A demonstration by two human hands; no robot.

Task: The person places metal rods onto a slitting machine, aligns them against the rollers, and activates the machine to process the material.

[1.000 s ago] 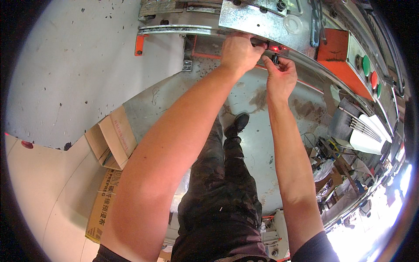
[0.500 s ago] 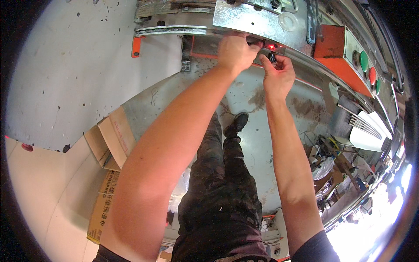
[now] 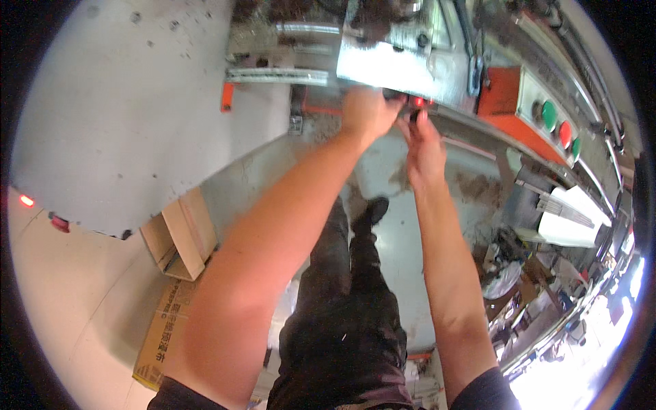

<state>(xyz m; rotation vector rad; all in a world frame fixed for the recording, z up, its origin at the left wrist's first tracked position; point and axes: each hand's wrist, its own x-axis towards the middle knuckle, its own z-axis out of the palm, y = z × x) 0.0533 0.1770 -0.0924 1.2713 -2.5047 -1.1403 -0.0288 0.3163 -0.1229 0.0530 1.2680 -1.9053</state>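
My left hand is at the front edge of a shiny metal plate, its fingers curled at a dark part below that edge. What the fingers hold is hidden and blurred. Just right of it, my right hand pinches a small black piece between thumb and fingers, its exact kind too small to make out. A red light glows right above that piece, under the plate. The two hands' fingertips nearly meet.
An orange control box with green and red buttons stands on the right, near a blue-handled tool. A large grey panel fills the left. Cardboard boxes stand below it. Clutter lies at lower right.
My right hand has moved left with the black piece, closer to my left hand and the red light. The whole view has shifted, so the machine sits lower in the picture.
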